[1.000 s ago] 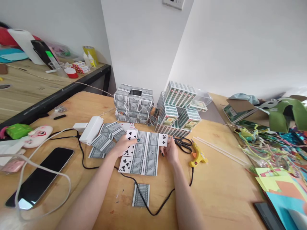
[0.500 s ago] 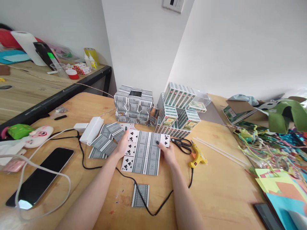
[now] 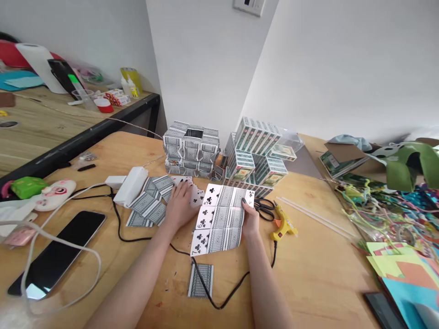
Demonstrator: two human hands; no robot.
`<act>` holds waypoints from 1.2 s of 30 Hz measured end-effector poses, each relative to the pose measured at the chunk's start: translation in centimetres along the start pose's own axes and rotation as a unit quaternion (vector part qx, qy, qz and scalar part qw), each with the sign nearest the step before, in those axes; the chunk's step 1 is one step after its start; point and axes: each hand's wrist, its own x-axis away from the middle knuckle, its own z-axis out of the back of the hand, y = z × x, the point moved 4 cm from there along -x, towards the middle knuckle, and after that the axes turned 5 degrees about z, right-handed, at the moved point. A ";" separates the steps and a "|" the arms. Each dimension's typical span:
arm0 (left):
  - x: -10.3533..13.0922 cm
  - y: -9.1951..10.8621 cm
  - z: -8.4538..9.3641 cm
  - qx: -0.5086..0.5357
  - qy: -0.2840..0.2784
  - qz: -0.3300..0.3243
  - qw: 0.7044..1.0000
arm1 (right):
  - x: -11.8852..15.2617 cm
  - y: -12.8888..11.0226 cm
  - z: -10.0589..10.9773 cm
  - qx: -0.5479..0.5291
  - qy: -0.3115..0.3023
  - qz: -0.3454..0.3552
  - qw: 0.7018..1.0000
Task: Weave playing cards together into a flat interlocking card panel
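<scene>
My right hand (image 3: 251,218) grips the upper right edge of a panel of joined playing cards (image 3: 219,220), thumb on top. The panel is tilted; its left column shows clubs faces, while the rest is grey patterned backs. My left hand (image 3: 180,203) lies with fingers stretched over some face-up playing cards (image 3: 196,196), partly hiding them. Left of it is a loose pile of face-down cards (image 3: 149,203). A block built of folded cards (image 3: 191,148) stands behind. One face-down card (image 3: 200,279) lies nearer me, with a black cord across it.
To the right are black scissors (image 3: 265,208), a yellow glue gun (image 3: 284,225) and clear sticks (image 3: 313,215). Stacked card boxes (image 3: 255,157) stand behind. A phone (image 3: 58,253), white cable and white power block (image 3: 131,186) lie left. Colourful yarn (image 3: 380,205) and paper sit far right.
My right hand has shifted the card panel to the right and tilted it. My left hand has let go of the panel and moved onto the face-up cards behind it.
</scene>
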 end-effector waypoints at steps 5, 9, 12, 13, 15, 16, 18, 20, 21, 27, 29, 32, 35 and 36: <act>0.3 0.3 -0.1 -0.010 -0.017 -0.035 0.999 | -0.1 0.1 0.0 0.039 -0.005 0.000 0.999; 0.2 0.2 0.0 0.037 -0.019 -0.059 0.997 | 0.0 0.3 -0.5 0.046 -0.010 -0.006 0.999; 0.3 0.1 0.1 0.093 0.013 -0.070 0.993 | 0.0 0.6 -0.8 0.058 -0.017 -0.012 0.998; 0.4 0.1 0.2 0.110 0.023 -0.073 0.991 | 0.0 0.7 -0.9 0.061 -0.019 -0.011 0.998; 0.4 0.4 0.4 0.134 0.035 -0.079 0.987 | -0.1 0.9 -1.0 0.064 -0.022 -0.007 0.998; 0.4 0.5 0.5 0.142 0.038 -0.080 0.986 | 0.0 0.9 -1.1 0.065 -0.023 -0.006 0.998; 0.3 0.8 0.5 0.150 0.038 -0.085 0.984 | 0.1 1.2 -1.3 0.068 -0.030 -0.009 0.997; 0.2 1.0 0.4 0.151 0.021 -0.095 0.984 | 0.3 1.5 -1.6 0.075 -0.046 -0.024 0.996; 0.2 1.1 0.2 0.152 0.008 -0.101 0.983 | 0.5 1.6 -1.8 0.082 -0.056 -0.034 0.994; 0.8 1.3 -0.4 0.209 -0.048 -0.128 0.968 | 1.3 2.5 -3.0 0.131 -0.124 -0.074 0.981; 0.9 1.1 -0.4 0.238 -0.050 -0.124 0.962 | 1.2 2.6 -3.1 0.138 -0.127 -0.074 0.979; 0.5 1.0 -0.4 0.278 -0.057 -0.098 0.954 | 1.0 2.4 -3.0 0.150 -0.116 -0.060 0.980; -0.1 1.2 -0.1 0.306 -0.048 -0.058 0.949 | 0.7 2.1 -2.6 0.147 -0.080 -0.030 0.985; -0.3 1.1 0.2 0.316 -0.030 -0.036 0.948 | 0.6 1.9 -2.4 0.143 -0.063 -0.019 0.988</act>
